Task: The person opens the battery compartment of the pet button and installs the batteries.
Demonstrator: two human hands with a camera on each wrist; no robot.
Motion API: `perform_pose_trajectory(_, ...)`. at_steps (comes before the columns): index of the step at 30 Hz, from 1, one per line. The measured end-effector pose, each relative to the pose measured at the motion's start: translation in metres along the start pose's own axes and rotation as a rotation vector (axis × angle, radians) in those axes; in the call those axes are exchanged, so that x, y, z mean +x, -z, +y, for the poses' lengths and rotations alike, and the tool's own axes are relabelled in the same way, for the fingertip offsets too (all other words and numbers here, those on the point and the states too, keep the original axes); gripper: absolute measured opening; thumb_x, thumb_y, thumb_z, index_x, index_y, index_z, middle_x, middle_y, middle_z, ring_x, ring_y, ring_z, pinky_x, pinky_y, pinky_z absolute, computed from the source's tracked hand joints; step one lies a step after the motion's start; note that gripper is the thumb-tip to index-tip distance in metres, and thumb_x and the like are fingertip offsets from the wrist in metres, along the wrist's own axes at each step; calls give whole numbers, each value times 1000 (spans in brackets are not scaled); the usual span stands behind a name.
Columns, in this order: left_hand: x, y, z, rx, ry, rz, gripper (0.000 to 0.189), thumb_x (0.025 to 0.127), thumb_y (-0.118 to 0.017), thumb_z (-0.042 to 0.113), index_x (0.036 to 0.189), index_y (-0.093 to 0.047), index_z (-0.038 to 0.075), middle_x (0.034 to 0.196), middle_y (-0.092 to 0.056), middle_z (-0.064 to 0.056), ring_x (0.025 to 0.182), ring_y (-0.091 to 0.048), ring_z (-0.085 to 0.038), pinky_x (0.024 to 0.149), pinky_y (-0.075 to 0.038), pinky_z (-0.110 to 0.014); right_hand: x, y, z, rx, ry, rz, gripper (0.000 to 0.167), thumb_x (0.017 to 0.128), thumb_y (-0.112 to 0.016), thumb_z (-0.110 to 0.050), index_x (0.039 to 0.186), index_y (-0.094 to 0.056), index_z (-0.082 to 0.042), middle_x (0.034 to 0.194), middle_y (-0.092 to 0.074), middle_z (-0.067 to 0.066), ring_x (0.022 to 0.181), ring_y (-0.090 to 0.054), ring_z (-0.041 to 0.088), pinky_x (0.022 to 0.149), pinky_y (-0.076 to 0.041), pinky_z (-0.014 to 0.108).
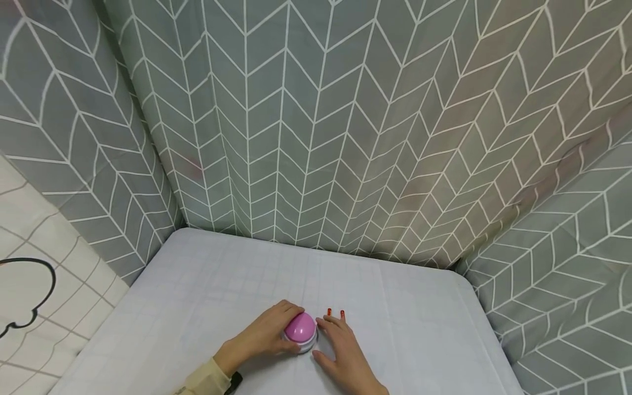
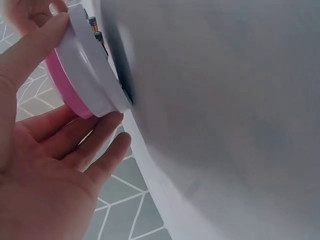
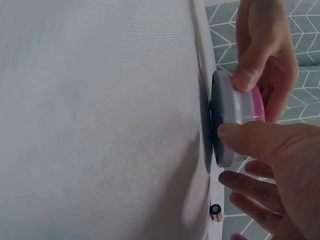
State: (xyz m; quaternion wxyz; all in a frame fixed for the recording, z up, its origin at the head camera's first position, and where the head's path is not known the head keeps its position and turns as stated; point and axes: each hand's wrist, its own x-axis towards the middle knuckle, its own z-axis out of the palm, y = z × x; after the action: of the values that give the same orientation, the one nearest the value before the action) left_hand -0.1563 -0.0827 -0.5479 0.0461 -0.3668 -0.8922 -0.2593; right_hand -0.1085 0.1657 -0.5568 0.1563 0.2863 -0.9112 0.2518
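A round push button (image 1: 300, 328) with a glossy pink dome and a white base sits low at the white table in the head view. My left hand (image 1: 269, 333) grips it from the left, the thumb on the near side of the base and the fingers around the far side. On the other side is my right hand (image 1: 344, 351), its fingers loosely bent and spread beside the rim. In the right wrist view, the right thumb (image 3: 245, 140) overlaps the base of the push button (image 3: 230, 110). The dark underside shows there, close over the tabletop.
Two small batteries, a left one (image 1: 329, 311) and a right one (image 1: 343, 315), stand or lie just beyond my right fingers. The white-covered table (image 1: 222, 274) meets grey curtains (image 1: 296, 137) with white chevron lines at the back and sides.
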Motion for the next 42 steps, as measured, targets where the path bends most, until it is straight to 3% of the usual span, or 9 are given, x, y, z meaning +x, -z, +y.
perform_pose_trajectory(8,-4,9,2,-198,43,-19,69,78,-94,40,129,-65,3,120,-70,-6,110,-65,-17,97,-56,-34,-3,0,-2,41,11,9,69,75,-92,-14,138,-63,-10,135,-67,-1,130,-61,20,104,-55,46)
perform_pose_trajectory(17,-2,15,1,-323,70,-92,63,78,-93,43,124,-68,7,114,-72,1,102,-62,-4,90,-54,-26,-1,0,-1,92,94,79,69,69,-95,-7,131,-65,-10,128,-68,-4,120,-66,13,103,-53,25)
perform_pose_trajectory(25,-1,20,-4,-483,99,-172,52,85,-89,40,124,-70,11,116,-73,6,106,-63,-2,96,-54,-29,0,-1,-3,151,113,85,70,72,-93,-3,134,-62,-10,128,-69,-3,107,-72,15,90,-60,28)
perform_pose_trajectory(35,1,22,-4,-551,137,-211,41,92,-81,42,121,-73,15,114,-74,12,106,-63,-1,98,-52,-28,4,0,-3,233,149,82,66,74,-87,2,135,-62,-4,129,-68,-1,111,-71,13,87,-62,29)
perform_pose_trajectory(42,1,19,-5,-577,125,-202,33,97,-76,42,117,-75,17,108,-73,14,100,-63,0,92,-52,-25,5,1,-2,277,211,117,61,78,-83,4,135,-61,-3,124,-70,3,103,-73,14,85,-61,24)
